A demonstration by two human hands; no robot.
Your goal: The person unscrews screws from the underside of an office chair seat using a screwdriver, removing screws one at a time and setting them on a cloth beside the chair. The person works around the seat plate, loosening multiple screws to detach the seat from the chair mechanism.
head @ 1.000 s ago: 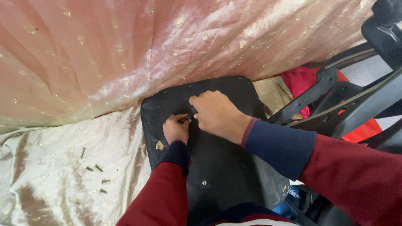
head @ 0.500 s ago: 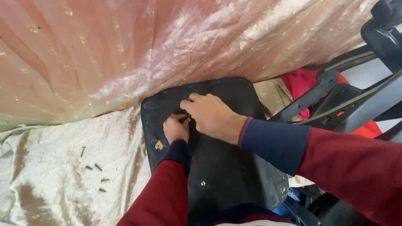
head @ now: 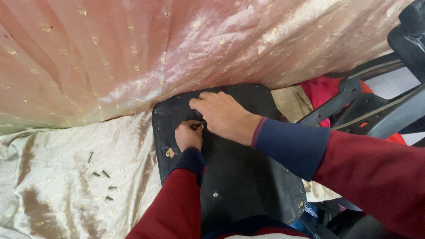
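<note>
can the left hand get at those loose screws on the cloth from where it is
Probably yes: the left hand rests on the black panel, and the screws lie uncovered on the cloth to its left, nothing between.

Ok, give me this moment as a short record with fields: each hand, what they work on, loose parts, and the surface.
left hand: closed in a fist on the black padded panel, fingertips pinching something small and unclear
right hand: palm down on the panel, fingertips beside the left hand
black padded panel: lying flat, small metal fitting in its face
loose small metal screws: scattered left of the panel
shiny cream fabric with gold dots: covers the surface
</note>
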